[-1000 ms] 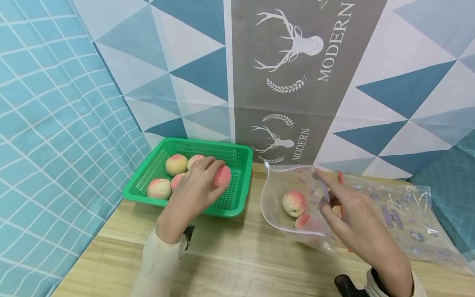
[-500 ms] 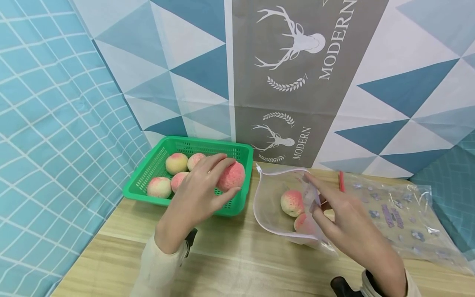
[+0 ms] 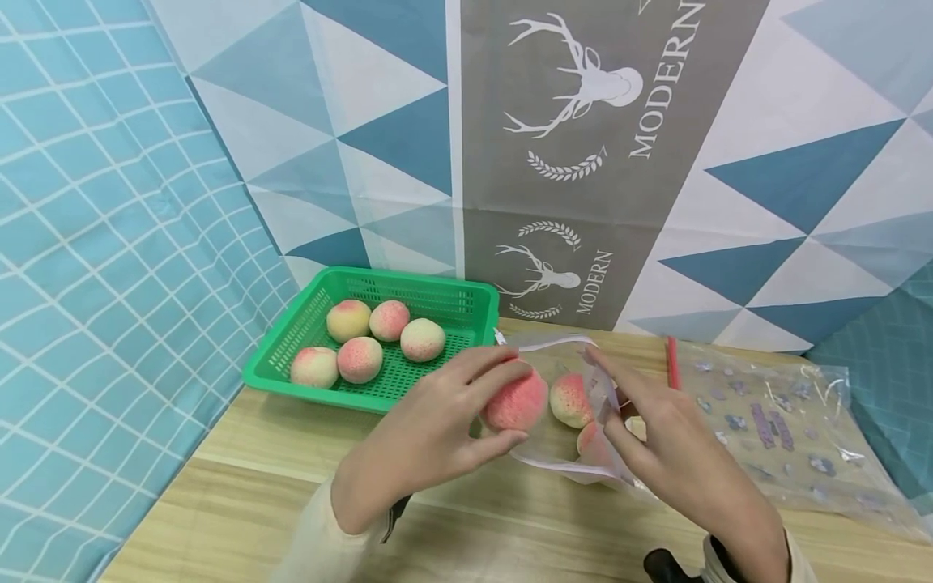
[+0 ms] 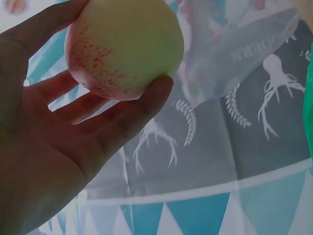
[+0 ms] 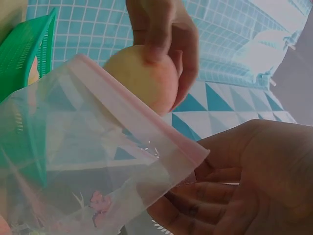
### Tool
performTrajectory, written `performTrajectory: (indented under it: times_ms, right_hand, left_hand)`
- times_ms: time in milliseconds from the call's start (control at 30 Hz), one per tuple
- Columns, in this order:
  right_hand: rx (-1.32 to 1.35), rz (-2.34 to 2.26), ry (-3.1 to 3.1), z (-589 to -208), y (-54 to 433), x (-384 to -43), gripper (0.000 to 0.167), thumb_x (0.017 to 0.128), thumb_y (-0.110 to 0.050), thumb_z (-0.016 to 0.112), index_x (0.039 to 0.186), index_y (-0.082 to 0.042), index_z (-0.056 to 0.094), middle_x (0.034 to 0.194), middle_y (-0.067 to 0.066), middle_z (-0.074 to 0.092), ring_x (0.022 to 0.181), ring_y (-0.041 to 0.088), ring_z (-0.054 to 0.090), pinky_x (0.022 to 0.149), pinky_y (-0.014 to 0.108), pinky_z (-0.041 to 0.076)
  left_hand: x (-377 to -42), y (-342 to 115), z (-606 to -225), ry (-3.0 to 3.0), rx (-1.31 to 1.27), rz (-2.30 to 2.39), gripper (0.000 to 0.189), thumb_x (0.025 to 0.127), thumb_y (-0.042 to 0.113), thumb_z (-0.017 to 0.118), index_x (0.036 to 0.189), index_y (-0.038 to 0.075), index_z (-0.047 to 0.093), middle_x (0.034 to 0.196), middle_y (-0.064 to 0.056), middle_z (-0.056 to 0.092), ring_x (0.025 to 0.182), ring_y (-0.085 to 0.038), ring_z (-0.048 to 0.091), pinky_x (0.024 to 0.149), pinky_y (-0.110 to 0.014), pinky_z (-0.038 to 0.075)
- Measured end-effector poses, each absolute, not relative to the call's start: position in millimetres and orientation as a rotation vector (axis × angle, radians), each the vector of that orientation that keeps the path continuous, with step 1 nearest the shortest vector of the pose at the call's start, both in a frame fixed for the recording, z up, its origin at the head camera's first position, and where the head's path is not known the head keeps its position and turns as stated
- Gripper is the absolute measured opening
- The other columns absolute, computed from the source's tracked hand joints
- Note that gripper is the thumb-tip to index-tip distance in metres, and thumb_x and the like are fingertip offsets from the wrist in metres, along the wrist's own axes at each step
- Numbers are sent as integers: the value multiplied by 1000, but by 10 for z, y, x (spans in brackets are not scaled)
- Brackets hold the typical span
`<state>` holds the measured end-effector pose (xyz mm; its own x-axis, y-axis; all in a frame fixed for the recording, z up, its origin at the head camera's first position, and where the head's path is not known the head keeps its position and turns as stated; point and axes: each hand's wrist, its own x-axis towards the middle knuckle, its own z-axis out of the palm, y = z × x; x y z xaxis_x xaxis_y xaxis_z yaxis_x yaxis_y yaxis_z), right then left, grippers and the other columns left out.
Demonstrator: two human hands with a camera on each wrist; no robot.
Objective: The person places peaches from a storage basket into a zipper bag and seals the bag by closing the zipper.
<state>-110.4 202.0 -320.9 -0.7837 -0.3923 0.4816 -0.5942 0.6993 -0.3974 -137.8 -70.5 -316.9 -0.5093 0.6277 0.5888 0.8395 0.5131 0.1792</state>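
Observation:
My left hand [image 3: 430, 425] grips a pink peach [image 3: 519, 402] at the left side of the mouth of a clear zip bag [image 3: 602, 393]. In the left wrist view, thumb and fingers curve round the peach [image 4: 127, 49], whose pale yellow-green side shows. My right hand [image 3: 678, 453] pinches the bag's right rim between thumb and fingers, spreading the mouth. Two peaches [image 3: 571, 401] lie inside; the lower one is partly covered by the plastic. The right wrist view has the held peach [image 5: 139, 83] just beyond the bag's pinkish zip edge [image 5: 142, 110].
A green plastic basket [image 3: 255, 376] holding several peaches [image 3: 360, 359] stands on the wooden table [image 3: 240, 470] at left. Another clear printed bag [image 3: 787, 429] with a red strip [image 3: 672, 364] lies flat at right. A patterned wall covering [image 3: 394, 178] rises behind.
My left hand has lifted the peach out of the basket and carried it right to the bag's mouth. My right hand has drawn the bag's rim slightly left.

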Motion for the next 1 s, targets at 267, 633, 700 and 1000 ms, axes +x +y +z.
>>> performTrajectory:
  times_ms: [267,633,700,1000]
  right_hand:
    - [770,773,-2521,-3194,2052,-1112,68,86,4,68,148,-11,47,93,-6,65,75,-1,61,59,19,46]
    - [761,790,-2560,-3185,2064,-1086,64,87,4,67,147,-10,48,87,-12,63,75,-2,59,59,20,46]
    - [762,790,-2557,-3186,2069,-1082,64,87,3,68,146,-9,48,89,-10,64,75,-2,59,58,20,46]
    - [748,746,-2553,-3173,2080,-1076,66,87,2,70,147,-11,47,94,-7,65,75,-1,58,59,21,47]
  left_hand:
    - [-1404,-645,-3271,-2471,-1256,-453,51,83,29,80,128,13,62,132,-4,56,124,-18,53,97,-32,50]
    - [-1381,-559,-3345,-2588,-1321,-370,50,85,26,78,131,13,62,134,-4,55,122,-18,55,99,-32,49]
    - [-1379,-540,-3361,-2597,-1332,-372,49,86,27,77,130,14,62,134,-4,54,123,-18,54,98,-31,49]
    - [-1403,-479,-3429,-2595,-1319,-391,43,88,30,76,127,19,60,132,-6,49,90,-12,54,67,-23,52]
